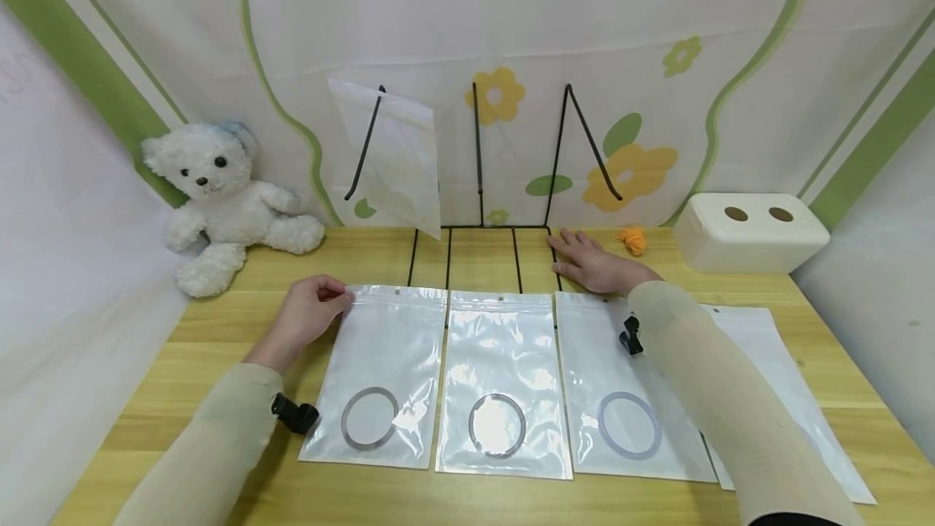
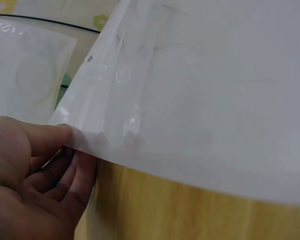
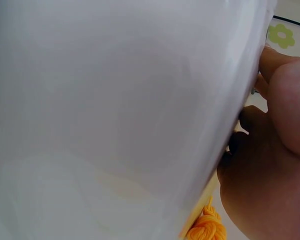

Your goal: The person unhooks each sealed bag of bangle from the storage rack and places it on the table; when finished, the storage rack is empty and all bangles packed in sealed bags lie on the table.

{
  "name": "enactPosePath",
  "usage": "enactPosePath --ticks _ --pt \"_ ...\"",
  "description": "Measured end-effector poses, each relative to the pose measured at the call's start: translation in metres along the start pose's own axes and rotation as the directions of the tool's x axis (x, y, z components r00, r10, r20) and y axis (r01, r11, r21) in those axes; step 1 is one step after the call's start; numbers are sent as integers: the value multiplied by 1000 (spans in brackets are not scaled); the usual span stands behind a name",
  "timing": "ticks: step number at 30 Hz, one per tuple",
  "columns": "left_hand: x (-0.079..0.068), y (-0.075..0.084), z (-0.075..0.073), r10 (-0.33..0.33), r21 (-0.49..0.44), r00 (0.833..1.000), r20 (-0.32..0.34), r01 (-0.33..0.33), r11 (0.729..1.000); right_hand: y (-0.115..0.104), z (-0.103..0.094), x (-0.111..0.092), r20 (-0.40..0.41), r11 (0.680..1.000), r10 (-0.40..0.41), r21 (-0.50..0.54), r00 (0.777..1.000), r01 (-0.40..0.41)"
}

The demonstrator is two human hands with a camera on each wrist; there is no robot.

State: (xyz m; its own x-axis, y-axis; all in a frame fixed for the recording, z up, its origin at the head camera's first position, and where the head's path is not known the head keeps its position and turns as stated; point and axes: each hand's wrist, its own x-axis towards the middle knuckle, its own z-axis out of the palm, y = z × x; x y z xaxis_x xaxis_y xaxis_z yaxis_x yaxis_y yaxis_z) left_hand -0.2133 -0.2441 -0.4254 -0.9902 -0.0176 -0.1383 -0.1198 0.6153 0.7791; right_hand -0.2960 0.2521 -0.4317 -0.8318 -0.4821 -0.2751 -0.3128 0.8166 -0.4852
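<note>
My left hand [image 1: 310, 311] pinches the top left corner of the leftmost white zip pouch [image 1: 387, 347] between thumb and fingers; the left wrist view shows the pouch [image 2: 215, 100] with a small hang hole near its edge. To its right lie a second pouch [image 1: 502, 355] and a third pouch [image 1: 595, 355]; each of the three shows a ring shape low down. My right hand [image 1: 595, 262] rests with fingers extended at the right side of the black wire rack's base [image 1: 517, 258]. The right sleeve covers part of the third pouch and a fourth pouch [image 1: 760, 347].
One white pouch [image 1: 402, 157] hangs from the rack's left arm. A white teddy bear [image 1: 241, 213] sits at the back left. At the back right stand a white box [image 1: 738, 250] with two holes and a small orange yarn bundle [image 1: 631, 241]. A patterned curtain [image 1: 409, 15] hangs behind.
</note>
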Motion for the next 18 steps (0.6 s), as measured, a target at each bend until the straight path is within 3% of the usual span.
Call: enactPosePath --ticks 8,18 --pt "2 0 -3 13 95 1000 22 -15 995 2 1 1 -7 1000 -6 -10 1000 6" --pt "4 3 -4 -3 121 999 53 -4 993 2 0 0 -5 999 -34 10 999 34"
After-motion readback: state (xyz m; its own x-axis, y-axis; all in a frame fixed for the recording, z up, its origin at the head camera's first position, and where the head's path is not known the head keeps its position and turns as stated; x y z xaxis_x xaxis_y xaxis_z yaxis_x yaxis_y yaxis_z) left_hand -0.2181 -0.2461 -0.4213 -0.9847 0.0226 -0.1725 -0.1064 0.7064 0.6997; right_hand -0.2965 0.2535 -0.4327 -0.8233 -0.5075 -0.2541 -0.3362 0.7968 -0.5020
